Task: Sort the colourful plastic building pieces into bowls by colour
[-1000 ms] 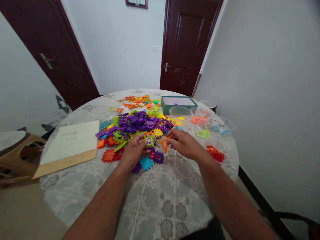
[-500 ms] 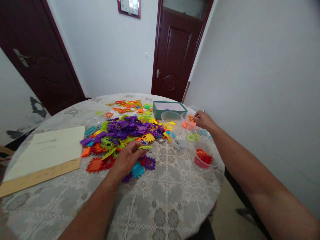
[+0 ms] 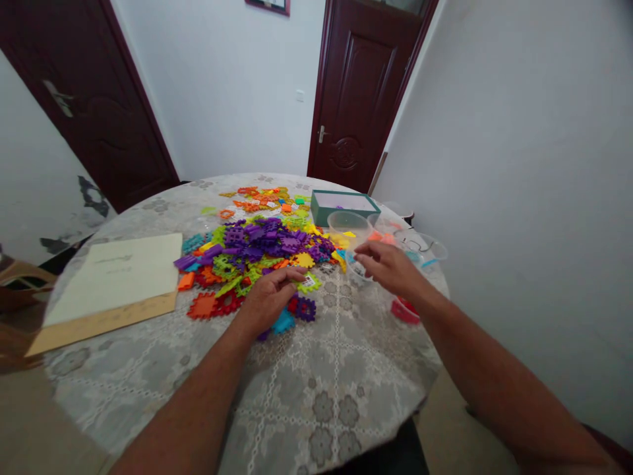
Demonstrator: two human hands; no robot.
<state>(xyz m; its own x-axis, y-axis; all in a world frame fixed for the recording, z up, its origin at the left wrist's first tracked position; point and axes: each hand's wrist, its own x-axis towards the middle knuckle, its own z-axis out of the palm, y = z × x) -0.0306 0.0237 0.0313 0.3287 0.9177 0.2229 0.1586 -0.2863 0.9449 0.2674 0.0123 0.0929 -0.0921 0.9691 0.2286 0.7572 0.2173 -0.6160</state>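
My left hand (image 3: 271, 298) is closed, thumb and fingers pinching the edge of a yellow-green toothed plastic piece (image 3: 309, 284) that carries a white label. Just under that hand lie a blue piece (image 3: 283, 320) and a purple toothed piece (image 3: 306, 309). My right hand (image 3: 388, 265) hovers over the clear plastic tubs, its thumb and fingers curved and apart, with nothing visible in them. Behind it stands a clear tub (image 3: 349, 227) with a yellow piece inside. Red pieces (image 3: 405, 310) sit partly hidden below my right wrist.
A big pile of toothed pieces (image 3: 267, 241), mostly purple, covers the table's middle. Beyond it lie orange and yellow pieces (image 3: 262, 198). A green box (image 3: 321, 214) stands at the back. At left, a paper sheet (image 3: 119, 267) lies on the patterned tablecloth (image 3: 306, 402).
My right hand has come back leftward and nearer from the far tubs. The yellow-green piece in my left hand has turned so its labelled face shows. The view has tipped downward.
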